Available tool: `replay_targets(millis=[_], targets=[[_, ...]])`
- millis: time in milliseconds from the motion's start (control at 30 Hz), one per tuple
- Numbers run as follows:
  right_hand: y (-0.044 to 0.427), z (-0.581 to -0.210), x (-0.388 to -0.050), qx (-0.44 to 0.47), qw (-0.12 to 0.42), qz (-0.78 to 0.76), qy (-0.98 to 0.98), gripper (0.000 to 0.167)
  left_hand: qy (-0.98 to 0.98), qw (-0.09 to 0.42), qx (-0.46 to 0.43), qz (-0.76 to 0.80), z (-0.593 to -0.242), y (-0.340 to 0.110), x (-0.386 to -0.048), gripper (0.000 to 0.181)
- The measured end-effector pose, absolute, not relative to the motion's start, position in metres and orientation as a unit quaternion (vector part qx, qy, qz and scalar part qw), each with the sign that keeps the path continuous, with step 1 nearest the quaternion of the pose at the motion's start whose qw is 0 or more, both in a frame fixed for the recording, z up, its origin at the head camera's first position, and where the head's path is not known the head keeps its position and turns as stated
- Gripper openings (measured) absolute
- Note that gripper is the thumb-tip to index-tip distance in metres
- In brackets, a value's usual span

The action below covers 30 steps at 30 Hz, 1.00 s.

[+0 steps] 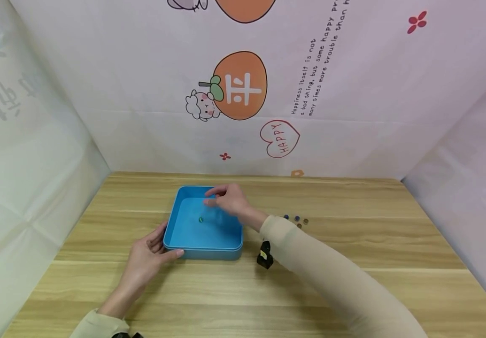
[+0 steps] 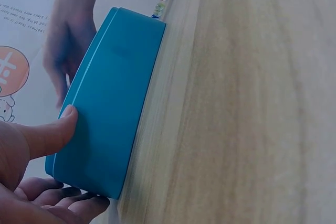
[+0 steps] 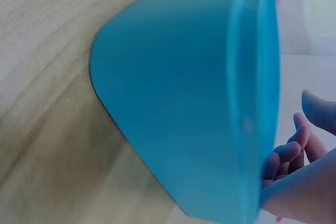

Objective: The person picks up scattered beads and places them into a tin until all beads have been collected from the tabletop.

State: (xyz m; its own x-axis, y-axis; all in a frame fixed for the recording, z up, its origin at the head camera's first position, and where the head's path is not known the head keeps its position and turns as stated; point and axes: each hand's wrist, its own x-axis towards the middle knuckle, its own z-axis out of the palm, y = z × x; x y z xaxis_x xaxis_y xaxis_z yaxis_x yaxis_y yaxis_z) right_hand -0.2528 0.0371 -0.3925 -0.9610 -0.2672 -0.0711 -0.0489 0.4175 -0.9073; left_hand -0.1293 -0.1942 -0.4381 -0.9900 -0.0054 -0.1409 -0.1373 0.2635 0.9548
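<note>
A blue square box [image 1: 211,254] without a lid stands on the wooden table. At its front left corner my left hand [image 1: 143,258] grips it, the thumb [image 2: 55,135] on the front wall and the fingers along the left side. Inside, one small green marble [image 1: 201,219] lies on the floor of the box. Over the box's back right part hovers my right hand [image 1: 232,199]. Its thumb [image 3: 319,111] and index finger are apart, the other fingers loosely bent, and nothing shows between them.
Several small marbles [image 1: 297,218] lie on the table [image 1: 352,225] to the right of the box, partly behind my right sleeve [image 1: 310,258]. A printed white cloth [image 1: 150,84] hangs behind the table, and pale cloth covers both sides.
</note>
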Motion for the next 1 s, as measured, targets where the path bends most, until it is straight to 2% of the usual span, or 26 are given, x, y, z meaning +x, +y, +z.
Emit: replay_targets(millis=[400, 567, 1000], targets=[[0.102, -0.365, -0.23, -0.123, 0.067, -0.569, 0.81, 0.018, 0.798, 0.049, -0.045, 0.599, -0.438, -0.194, -0.13, 0.095], [0.136, -0.368, -0.219, -0.121, 0.074, -0.562, 0.815, 0.02, 0.797, 0.055, -0.051, 0.6, -0.439, -0.195, -0.129, 0.096], [0.209, -0.385, -0.199, -0.084, 0.049, -0.547, 0.831, 0.024, 0.799, 0.059, -0.058, 0.596, -0.436, -0.194, -0.132, 0.096]])
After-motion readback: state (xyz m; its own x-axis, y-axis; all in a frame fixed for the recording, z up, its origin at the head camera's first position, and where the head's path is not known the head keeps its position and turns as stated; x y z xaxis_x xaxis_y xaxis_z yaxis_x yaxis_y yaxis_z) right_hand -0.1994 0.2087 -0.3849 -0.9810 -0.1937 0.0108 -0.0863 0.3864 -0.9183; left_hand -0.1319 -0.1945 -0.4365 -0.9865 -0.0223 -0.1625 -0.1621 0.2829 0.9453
